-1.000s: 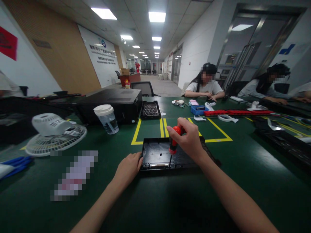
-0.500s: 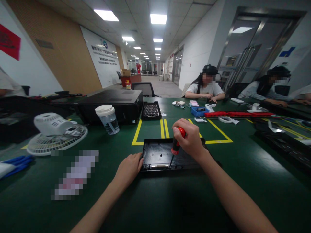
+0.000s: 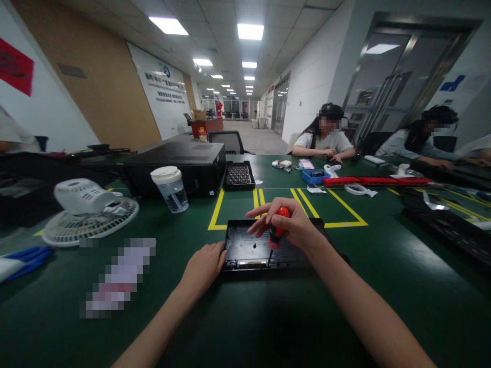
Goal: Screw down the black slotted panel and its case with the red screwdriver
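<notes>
A shallow black plastic panel with raised edges lies on the green table in front of me. My left hand is closed on its left edge, with the fingertips partly hidden there. In my right hand is a red and black screwdriver, gripped near the top of the handle while the other fingers stretch out to the left. The screwdriver points down, its shaft at the panel's near edge beside a pale strip. The exact contact of its tip is too small to make out.
At left are a white fan, a lidded clear cup and blue gloves. Behind stand a black case and a black tray. A blue box and red strip lie farther right. Co-workers sit across the table.
My right hand has shifted slightly down on the screwdriver, and its fingers have opened outward from the handle. My left hand and the panel have stayed in place.
</notes>
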Demonstrator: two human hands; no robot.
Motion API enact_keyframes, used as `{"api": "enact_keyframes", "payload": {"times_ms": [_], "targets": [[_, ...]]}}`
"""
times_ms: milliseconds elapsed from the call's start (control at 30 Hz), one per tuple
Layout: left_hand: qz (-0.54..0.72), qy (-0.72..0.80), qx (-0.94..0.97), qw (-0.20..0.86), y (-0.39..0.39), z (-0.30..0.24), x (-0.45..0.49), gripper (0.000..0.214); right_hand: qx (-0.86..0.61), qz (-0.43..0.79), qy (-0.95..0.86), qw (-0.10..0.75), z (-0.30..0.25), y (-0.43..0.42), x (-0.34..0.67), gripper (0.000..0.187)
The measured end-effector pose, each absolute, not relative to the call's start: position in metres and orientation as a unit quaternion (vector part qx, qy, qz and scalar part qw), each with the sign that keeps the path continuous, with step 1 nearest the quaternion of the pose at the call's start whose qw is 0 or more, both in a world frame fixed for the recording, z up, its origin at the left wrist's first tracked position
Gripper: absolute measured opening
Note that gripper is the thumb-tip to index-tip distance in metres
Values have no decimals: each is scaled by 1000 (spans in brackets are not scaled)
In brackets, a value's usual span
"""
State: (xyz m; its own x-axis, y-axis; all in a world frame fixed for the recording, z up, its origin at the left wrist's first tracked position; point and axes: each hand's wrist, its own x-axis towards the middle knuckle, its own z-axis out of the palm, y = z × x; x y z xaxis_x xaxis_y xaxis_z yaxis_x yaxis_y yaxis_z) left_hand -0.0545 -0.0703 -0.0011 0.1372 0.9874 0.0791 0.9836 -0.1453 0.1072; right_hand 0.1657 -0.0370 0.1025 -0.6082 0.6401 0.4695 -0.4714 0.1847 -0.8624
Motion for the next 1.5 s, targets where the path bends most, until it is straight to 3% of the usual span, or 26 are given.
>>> {"api": "enact_keyframes", "payload": {"times_ms": [433,1500], "targets": [[58,657,751,21,-69,-3,-55,39,-83,625,-616,472,97,-30,168,34],[62,654,754,15,-69,-5,-54,39,-67,656,-646,384,105,-26,183,25]]}}
